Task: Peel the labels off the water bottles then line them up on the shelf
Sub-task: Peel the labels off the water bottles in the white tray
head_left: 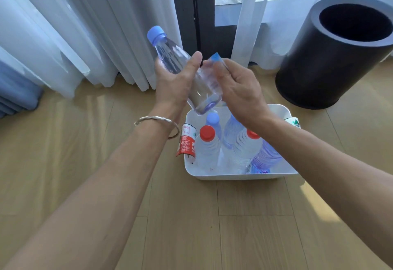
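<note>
Above a white tub [285, 111] on the wooden floor [63, 152], the left hand [174, 82] is wrapped round a clear blue-capped bottle [170, 56] tilted up to the left, while the right hand [240, 91] pinches a clear, blue-edged label [217, 61] beside it, though I cannot tell whether it is wholly free of the bottle. Red-capped and blue-capped bottles [207, 148] crowd the tub, partly hidden by the right forearm, and a red label [186, 142] hangs over its left rim. White curtains [85, 25] and a dark round bin [331, 56], cut off at the right edge, stand behind.
</note>
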{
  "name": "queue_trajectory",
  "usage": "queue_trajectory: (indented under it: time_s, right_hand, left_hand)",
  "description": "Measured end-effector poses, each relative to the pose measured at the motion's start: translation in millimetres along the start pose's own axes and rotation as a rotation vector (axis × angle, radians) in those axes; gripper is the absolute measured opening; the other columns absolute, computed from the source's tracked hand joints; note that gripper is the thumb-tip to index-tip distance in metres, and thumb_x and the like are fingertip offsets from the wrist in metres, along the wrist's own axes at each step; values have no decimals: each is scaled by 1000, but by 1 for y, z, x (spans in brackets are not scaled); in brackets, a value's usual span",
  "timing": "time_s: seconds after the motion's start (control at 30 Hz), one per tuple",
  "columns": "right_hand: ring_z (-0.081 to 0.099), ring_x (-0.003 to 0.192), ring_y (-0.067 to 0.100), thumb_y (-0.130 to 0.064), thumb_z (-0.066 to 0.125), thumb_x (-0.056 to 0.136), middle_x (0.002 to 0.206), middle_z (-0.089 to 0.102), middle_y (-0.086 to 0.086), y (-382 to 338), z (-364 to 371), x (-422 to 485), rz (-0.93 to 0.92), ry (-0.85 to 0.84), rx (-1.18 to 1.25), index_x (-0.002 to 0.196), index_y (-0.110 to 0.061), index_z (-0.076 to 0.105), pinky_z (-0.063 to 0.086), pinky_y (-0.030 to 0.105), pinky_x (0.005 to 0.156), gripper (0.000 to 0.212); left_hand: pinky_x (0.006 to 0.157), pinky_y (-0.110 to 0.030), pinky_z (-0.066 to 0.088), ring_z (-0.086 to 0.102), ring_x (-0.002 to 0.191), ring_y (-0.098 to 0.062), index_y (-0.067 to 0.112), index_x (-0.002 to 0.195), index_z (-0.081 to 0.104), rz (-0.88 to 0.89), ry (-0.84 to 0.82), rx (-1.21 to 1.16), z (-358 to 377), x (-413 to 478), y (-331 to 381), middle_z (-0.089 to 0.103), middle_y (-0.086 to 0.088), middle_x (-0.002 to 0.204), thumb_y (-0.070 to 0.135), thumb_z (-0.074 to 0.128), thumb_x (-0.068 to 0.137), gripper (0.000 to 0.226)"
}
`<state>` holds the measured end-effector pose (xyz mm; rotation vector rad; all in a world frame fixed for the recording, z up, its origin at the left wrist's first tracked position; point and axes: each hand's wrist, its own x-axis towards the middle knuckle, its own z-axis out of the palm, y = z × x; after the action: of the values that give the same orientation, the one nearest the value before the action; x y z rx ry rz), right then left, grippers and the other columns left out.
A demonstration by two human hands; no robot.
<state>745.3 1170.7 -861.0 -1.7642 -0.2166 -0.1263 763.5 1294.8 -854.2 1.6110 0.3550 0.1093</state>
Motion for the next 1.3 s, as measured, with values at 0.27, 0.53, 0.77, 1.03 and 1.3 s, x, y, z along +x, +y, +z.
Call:
queue_trajectory:
  time_s: [0.27,0.53,0.77,1.03,1.3]
  right_hand:
    - [60,71,19,-29,45,101,84,68,14,12,7,-8,-122,-123,-237,101,-8,68,48,31,65,31]
    - [66,58,16,-24,40,103,60,64,2,13,-18,16,475,-9,620,83,-11,60,59,35,60,31]
    - [69,59,18,-26,37,104,67,66,6,37,-36,28,620,46,688,84,-10,55,58,31,52,31]
    - [66,92,27,-39,41,98,96,67,9,104,-97,37,477,266,-271,91,-18,65,52,40,79,33]
    - [56,108,27,-41,39,100,122,61,6,129,-96,35,339,-181,-665,124,-22,54,42,38,90,35]
  left_hand:
    - [79,-46,59,70,91,-22,14,119,51,-104,116,49,-6,6,-7,68,-7,108,52,83,50,86]
    - [74,-40,57,63,75,-12,17,104,54,-56,-39,-73,-13,8,-1,60,2,87,21,69,84,25]
    - [62,-35,57,65,79,-12,16,118,51,-51,-51,-161,10,2,6,59,3,96,16,67,79,43]
    - [73,-47,59,58,83,-17,13,119,48,-10,-137,-213,6,11,16,53,2,90,13,62,68,53]
    - [80,-55,56,62,86,-18,17,133,45,-4,-192,-119,10,-9,8,56,0,100,12,66,68,68]
